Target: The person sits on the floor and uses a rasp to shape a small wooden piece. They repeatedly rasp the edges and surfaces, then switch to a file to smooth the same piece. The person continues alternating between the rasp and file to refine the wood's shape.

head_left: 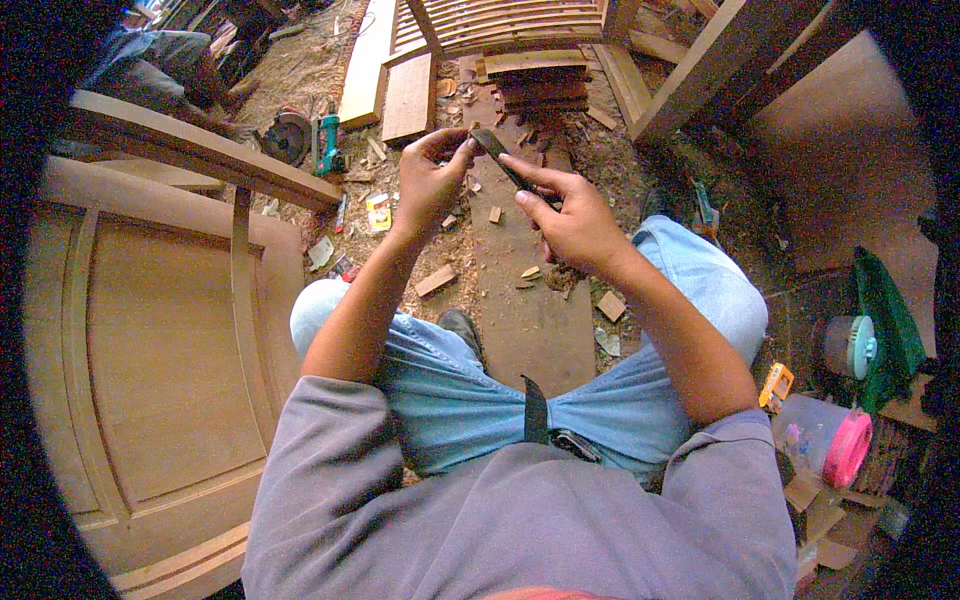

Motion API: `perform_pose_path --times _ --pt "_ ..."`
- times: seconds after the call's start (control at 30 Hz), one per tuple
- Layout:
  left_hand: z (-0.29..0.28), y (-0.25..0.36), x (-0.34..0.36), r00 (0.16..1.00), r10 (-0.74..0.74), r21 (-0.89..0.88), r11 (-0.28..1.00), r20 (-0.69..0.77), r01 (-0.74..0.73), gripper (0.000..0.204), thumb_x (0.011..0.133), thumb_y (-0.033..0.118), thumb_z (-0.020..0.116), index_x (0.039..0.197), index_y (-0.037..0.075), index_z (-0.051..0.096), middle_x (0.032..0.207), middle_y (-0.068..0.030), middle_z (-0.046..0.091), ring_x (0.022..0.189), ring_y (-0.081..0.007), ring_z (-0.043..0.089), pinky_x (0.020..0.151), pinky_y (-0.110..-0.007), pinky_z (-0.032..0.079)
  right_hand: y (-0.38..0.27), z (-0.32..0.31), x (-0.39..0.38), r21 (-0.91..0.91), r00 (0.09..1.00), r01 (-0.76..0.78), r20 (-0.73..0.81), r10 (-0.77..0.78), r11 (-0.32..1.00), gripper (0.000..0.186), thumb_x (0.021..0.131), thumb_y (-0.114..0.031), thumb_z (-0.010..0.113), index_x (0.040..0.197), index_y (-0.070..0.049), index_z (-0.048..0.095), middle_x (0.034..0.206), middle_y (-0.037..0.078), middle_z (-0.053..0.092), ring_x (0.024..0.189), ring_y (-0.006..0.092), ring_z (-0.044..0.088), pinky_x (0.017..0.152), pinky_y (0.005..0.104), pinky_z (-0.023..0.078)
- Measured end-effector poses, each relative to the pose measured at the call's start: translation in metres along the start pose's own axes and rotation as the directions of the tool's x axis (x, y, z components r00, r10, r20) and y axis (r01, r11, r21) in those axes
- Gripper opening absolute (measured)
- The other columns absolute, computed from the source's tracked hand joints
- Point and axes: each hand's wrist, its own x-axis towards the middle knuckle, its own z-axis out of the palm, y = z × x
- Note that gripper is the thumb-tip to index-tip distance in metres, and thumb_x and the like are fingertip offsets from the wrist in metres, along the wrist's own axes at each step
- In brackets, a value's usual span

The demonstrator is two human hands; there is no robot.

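Note:
My right hand (572,215) is closed round a flat, dark metal bar-like tool (499,156), its fingers stretched along the shaft. The tool slants up and left, and its far end meets the fingertips of my left hand (437,180). Those fingers are pinched together; a tiny brownish bit shows at their tips, too small to name. Both hands are raised in front of my knees, over a wooden board (532,330) on the floor. Small wood offcuts (436,280) lie below them.
A panelled wooden door (170,360) stands at the left. Beyond it lies a teal power tool (328,147) with a round disc. Stacked wood pieces (540,82) and a slatted frame (500,25) are ahead. A pink-lidded tub (815,435) sits at right. Another person's leg (165,70) shows far left.

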Motion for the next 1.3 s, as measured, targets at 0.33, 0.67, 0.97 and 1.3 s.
perform_pose_path --times 0.33,0.67,0.97,1.3 --pt "0.001 0.002 -0.004 0.987 0.159 0.282 0.948 -0.024 -0.146 0.02 0.084 0.008 0.065 0.099 -0.004 0.068 0.09 -0.0133 0.071 0.077 -0.0162 0.067 0.07 -0.028 0.052 0.028 0.005 0.01 -0.364 0.896 0.377 -0.092 -0.435 0.852 0.042 0.092 -0.012 0.054 0.133 -0.021 0.053 0.064 -0.001 0.051 0.049 0.0073 0.051 0.045 0.0247 0.045" --pt "0.003 0.004 -0.01 0.934 0.356 0.387 0.862 0.0 -0.328 0.016 0.08 0.003 0.065 0.094 -0.005 0.067 0.082 -0.0177 0.068 0.071 -0.0226 0.068 0.065 -0.031 0.053 0.011 0.012 -0.002 0.409 0.94 -0.339 0.101 0.327 0.847 0.04 0.094 -0.013 0.053 0.133 -0.02 0.053 0.067 0.001 0.054 0.046 0.0093 0.049 0.042 0.0257 0.043" --pt "0.002 0.005 -0.009 0.926 0.373 0.394 0.86 -0.053 -0.323 0.017 0.079 0.003 0.065 0.094 -0.004 0.068 0.08 -0.0165 0.069 0.07 -0.0214 0.068 0.065 -0.031 0.053 0.034 0.019 0.007 -0.5 0.844 0.409 -0.112 -0.525 0.763 0.044 0.092 -0.011 0.055 0.135 -0.017 0.05 0.069 0.002 0.057 0.052 0.009 0.051 0.052 0.031 0.044" --pt "0.0 0.011 -0.013 0.929 0.369 0.405 0.854 -0.026 -0.328 0.022 0.076 -0.001 0.066 0.098 -0.005 0.068 0.084 -0.0183 0.069 0.073 -0.0226 0.069 0.064 -0.03 0.053 0.029 0.029 0.004 -0.209 0.943 0.237 -0.185 -0.276 0.949 0.043 0.09 -0.007 0.053 0.132 -0.012 0.052 0.092 0.014 0.07 0.065 0.0152 0.058 0.066 0.0308 0.048"
